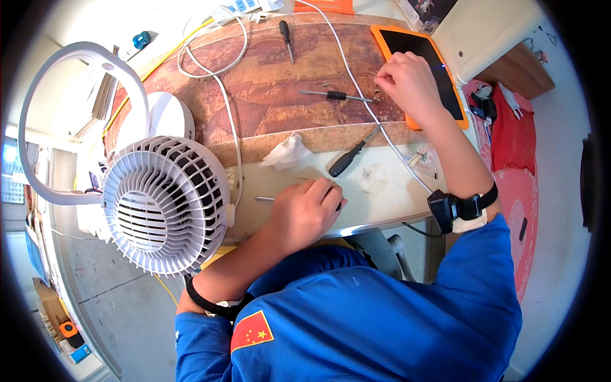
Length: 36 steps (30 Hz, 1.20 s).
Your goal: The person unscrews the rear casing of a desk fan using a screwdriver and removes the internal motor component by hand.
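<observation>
My left hand (307, 213) is closed at the table's front edge. A thin metal shaft (264, 199) sticks out on its left and a bit of dark handle shows on its right, so it grips a screwdriver. My right hand (410, 83) is raised beside the orange-framed tablet (420, 49), fingertips pinched together; what they hold, if anything, is hidden. Just below those fingertips lie small metal bits (378, 95) and a double-ended screwdriver (336, 95). Between my hands rests a dark-handled screwdriver (347, 160). A white fan (168, 204) with a looped stand is at the left.
White cable (232, 121) runs from a power strip (245, 7) down beside the fan. Another cable (347, 60) crosses the table toward my right forearm. A crumpled tissue (286, 151) lies mid-table, and a third screwdriver (287, 41) at the back. A blue object (141, 40) stands far left.
</observation>
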{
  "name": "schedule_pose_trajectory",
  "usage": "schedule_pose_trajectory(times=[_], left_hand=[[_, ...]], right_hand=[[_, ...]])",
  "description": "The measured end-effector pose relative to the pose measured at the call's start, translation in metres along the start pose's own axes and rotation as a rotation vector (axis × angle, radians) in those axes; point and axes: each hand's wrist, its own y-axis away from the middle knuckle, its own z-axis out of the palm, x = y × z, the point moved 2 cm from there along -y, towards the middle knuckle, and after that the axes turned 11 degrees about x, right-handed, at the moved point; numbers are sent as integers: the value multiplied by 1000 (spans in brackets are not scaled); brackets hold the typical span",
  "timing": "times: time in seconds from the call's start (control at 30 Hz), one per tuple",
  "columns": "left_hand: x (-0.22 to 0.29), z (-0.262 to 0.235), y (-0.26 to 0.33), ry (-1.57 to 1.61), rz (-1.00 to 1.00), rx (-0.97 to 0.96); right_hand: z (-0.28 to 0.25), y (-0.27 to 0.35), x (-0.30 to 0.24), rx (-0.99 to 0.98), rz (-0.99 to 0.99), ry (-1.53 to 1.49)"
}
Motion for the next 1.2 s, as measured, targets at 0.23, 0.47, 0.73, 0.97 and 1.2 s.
schedule_pose_trajectory(times=[0.23,0.47,0.73,0.97,1.2], left_hand=[[0,-1,0,0,-27,-10],[-1,0,1,-10,-11,2],[-3,3,4,-16,-7,8],[-3,0,9,69,34,72],[1,-9,11,-59,115,19]], right_hand=[[5,-15,-2,-144,15,29],[39,-35,-53,-158,-193,-292],[47,-35,-69,-225,-196,-85],[21,-38,-63,-85,12,-368],[24,-20,-55,-194,16,-492]])
